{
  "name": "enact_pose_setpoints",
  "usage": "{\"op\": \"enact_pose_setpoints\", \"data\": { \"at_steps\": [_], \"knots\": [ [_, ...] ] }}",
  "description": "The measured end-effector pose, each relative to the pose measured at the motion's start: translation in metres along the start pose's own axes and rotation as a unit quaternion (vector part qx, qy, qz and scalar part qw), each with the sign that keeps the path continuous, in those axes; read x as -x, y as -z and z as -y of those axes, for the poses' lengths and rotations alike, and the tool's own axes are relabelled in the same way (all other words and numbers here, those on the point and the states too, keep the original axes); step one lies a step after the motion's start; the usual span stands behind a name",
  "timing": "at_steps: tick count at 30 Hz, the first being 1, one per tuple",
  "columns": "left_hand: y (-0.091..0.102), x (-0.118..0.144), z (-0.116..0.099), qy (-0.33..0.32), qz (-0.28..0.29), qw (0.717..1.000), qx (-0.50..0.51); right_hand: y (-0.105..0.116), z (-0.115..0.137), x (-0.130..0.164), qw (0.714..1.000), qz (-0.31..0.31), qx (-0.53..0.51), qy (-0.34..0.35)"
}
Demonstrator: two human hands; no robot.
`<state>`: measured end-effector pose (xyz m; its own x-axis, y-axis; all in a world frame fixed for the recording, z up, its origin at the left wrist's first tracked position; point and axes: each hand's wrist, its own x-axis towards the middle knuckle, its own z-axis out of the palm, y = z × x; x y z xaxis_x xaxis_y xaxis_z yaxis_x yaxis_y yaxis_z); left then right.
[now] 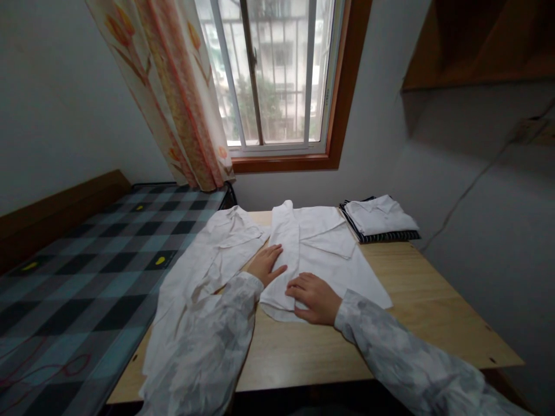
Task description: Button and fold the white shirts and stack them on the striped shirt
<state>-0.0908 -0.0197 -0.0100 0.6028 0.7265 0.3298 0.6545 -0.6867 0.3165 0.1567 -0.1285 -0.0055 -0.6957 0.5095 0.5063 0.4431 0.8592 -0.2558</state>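
A white shirt (333, 254) lies flat on the wooden table (433, 323), with one side folded inward along its left edge. My left hand (265, 263) rests flat with fingers spread on that folded left edge. My right hand (313, 297) presses palm down on the shirt's lower hem, close to the left hand. A second white garment (203, 271) lies spread to the left, hanging over the table's left edge. Neither hand grips anything.
A stack of folded clothes (380, 219), white on top with dark striped ones under it, sits at the table's far right. A bed with a checked cover (87, 271) adjoins the table's left side. A window and floral curtain (173, 92) are behind.
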Motion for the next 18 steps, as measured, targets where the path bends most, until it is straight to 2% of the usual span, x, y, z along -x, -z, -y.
{"op": "enact_pose_setpoints", "data": {
  "at_steps": [6, 11, 15, 18],
  "knots": [
    [0.001, 0.001, -0.003, 0.019, 0.007, 1.000, -0.017, 0.014, -0.018, 0.025, 0.995, -0.038, 0.048, 0.072],
    [0.001, -0.001, -0.006, 0.037, 0.020, 0.999, -0.029, 0.026, -0.018, 0.043, 0.996, -0.024, 0.052, 0.064],
    [0.006, 0.004, -0.008, 0.004, 0.030, 0.999, -0.020, 0.023, -0.007, 0.039, 0.998, 0.020, 0.015, 0.049],
    [0.012, 0.015, -0.009, -0.044, 0.069, 0.997, -0.002, 0.016, -0.002, 0.036, 0.997, 0.045, 0.010, 0.055]
  ]
}}
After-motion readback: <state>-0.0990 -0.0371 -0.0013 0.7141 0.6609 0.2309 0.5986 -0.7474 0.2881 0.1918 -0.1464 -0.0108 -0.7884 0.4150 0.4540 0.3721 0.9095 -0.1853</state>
